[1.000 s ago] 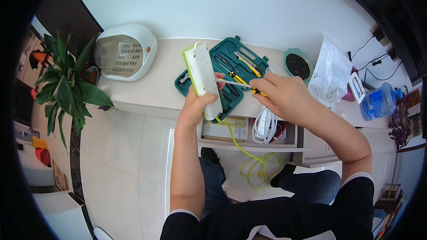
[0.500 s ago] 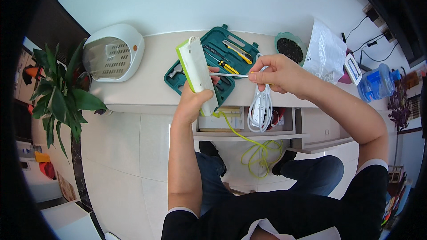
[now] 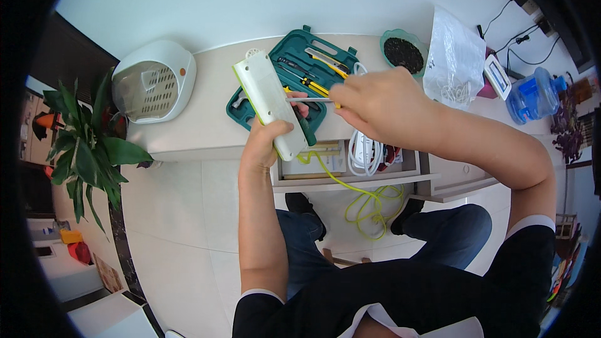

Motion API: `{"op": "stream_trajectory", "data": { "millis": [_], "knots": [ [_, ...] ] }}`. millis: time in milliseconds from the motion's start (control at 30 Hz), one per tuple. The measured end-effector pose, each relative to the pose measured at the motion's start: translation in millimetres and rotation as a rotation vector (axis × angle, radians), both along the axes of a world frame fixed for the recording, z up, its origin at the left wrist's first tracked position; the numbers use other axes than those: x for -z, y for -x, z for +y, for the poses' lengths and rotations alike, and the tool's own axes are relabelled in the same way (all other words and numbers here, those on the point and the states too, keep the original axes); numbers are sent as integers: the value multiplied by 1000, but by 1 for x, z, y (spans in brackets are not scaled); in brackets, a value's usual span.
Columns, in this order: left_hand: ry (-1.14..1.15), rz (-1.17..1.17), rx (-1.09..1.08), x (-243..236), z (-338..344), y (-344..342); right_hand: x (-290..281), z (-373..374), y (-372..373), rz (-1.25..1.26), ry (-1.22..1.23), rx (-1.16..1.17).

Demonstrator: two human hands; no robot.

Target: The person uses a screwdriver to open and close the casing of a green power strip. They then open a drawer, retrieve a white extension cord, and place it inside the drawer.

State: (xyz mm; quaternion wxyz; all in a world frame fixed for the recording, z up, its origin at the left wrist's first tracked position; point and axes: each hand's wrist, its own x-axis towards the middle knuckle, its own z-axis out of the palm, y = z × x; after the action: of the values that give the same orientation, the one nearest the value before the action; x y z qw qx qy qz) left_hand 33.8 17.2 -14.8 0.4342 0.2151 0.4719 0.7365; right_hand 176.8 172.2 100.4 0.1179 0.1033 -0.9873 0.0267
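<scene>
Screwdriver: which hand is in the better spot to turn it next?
Probably the right hand: it grips the screwdriver at the handle end, and the metal shaft runs toward the white bar. The left hand looks busy holding that bar.

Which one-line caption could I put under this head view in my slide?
The left hand grips a long white device while the right hand points a screwdriver at it.

Right hand now farther over the screwdriver, white strip more slanted.
</scene>
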Motion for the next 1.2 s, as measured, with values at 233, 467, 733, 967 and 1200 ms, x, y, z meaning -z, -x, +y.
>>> {"op": "stream_trajectory", "data": {
  "millis": [233, 467, 733, 967, 1200],
  "knots": [
    [-88, 57, -91, -3, 2, 8, -30, 7, 13, -559, 1379, 502],
    [-150, 52, -83, -3, 2, 7, -27, -8, -10, -229, 829, 233],
    [-197, 24, -55, -5, 3, 4, -37, -20, -25, 19, 276, 54],
    [-200, 12, -171, -1, 7, 4, -51, -28, -38, -2, 305, 105],
    [-308, -133, -172, -14, 3, 1, -43, -21, -35, 57, 419, 149]
  ]
}}
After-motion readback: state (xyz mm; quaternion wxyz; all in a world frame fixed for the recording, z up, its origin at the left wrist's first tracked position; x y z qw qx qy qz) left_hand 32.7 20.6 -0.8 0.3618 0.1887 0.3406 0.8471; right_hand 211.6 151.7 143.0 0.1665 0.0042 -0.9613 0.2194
